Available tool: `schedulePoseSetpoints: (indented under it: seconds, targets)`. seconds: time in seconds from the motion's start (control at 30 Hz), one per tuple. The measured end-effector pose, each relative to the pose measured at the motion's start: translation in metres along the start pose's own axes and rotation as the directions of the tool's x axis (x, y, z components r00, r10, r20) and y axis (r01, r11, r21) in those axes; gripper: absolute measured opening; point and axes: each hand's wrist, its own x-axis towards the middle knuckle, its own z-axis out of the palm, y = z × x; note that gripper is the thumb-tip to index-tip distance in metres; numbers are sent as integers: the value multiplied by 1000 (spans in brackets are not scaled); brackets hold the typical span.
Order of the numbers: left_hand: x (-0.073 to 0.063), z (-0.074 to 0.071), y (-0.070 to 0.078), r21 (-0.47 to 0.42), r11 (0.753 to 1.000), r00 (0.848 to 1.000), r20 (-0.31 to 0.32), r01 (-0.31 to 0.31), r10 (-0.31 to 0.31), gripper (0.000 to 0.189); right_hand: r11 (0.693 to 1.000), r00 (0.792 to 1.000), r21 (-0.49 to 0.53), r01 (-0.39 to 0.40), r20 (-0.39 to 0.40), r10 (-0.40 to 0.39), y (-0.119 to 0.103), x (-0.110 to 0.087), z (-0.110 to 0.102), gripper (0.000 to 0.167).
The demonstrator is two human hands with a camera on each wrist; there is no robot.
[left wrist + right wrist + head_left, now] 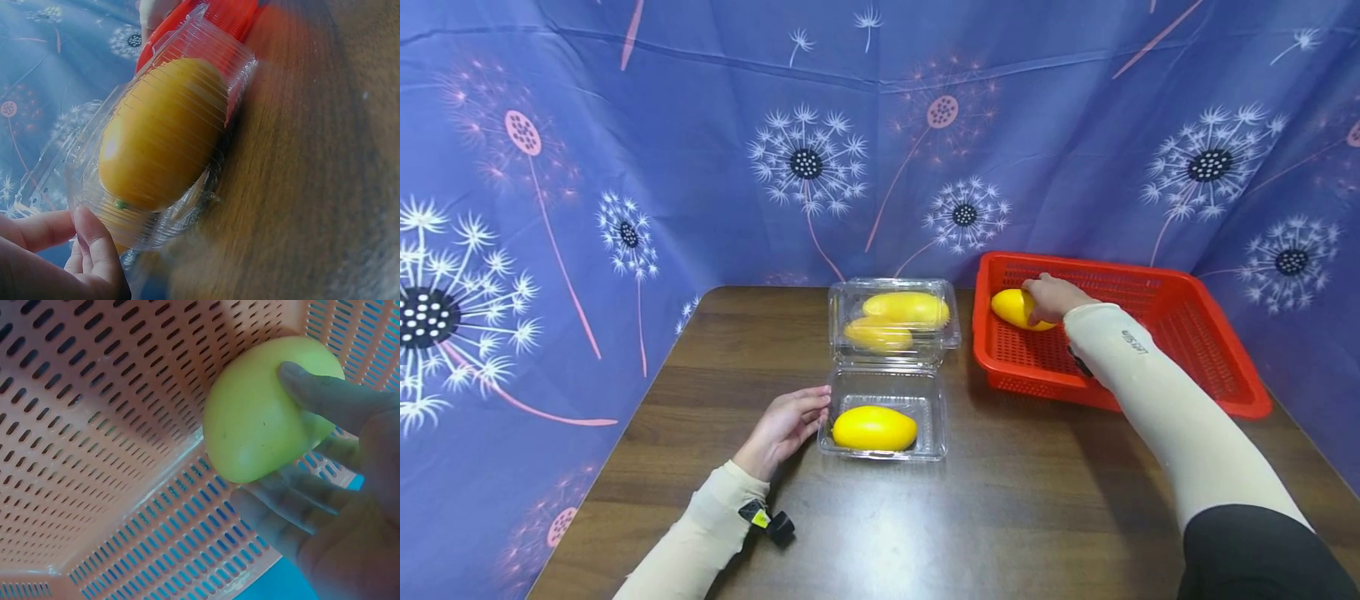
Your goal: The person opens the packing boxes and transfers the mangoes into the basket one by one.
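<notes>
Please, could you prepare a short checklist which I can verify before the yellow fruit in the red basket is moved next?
1. Right grip placed on the basket fruit: ok, the thumb lies on it.
2. Hold firm enough for lifting: cannot tell.
3. Basket fruit lifted above the rim of the red basket: not ok, it is inside.
4. Left grip on the clear container: ok, it pinches the left edge.
5. Room in this container: ok, one yellow fruit lies along the near side, with bare floor behind it.
</notes>
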Motion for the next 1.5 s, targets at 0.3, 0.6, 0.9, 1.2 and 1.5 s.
schedulePoseSetpoints:
  seconds: [0.3, 0.6, 0.9, 1.2, 1.5]
  targets:
    - [0, 1, 1, -4, 1000, 1000, -5, 7, -7, 32, 998, 996, -60, -35, -88, 30, 2, -1, 1, 51]
    - [2, -1, 0, -2, 1000, 1000, -13, -1, 1, 36, 999, 997, -45, -31, -77, 28, 2, -5, 0, 51]
    - [1, -1, -1, -8, 1000, 1000, -11, 5, -5, 33, 997, 990, -49, -67, -128, 60, 0, -7, 4, 54]
    - [-1, 0, -1, -13, 1000, 1000, -4, 4, -4, 26, 990, 982, -41, -133, -144, 126, -1, -4, 4, 54]
    - [0, 1, -1, -5, 1000, 1000, -7, -3, 3, 31, 995, 991, -59, -80, -109, 73, 2, -4, 3, 52]
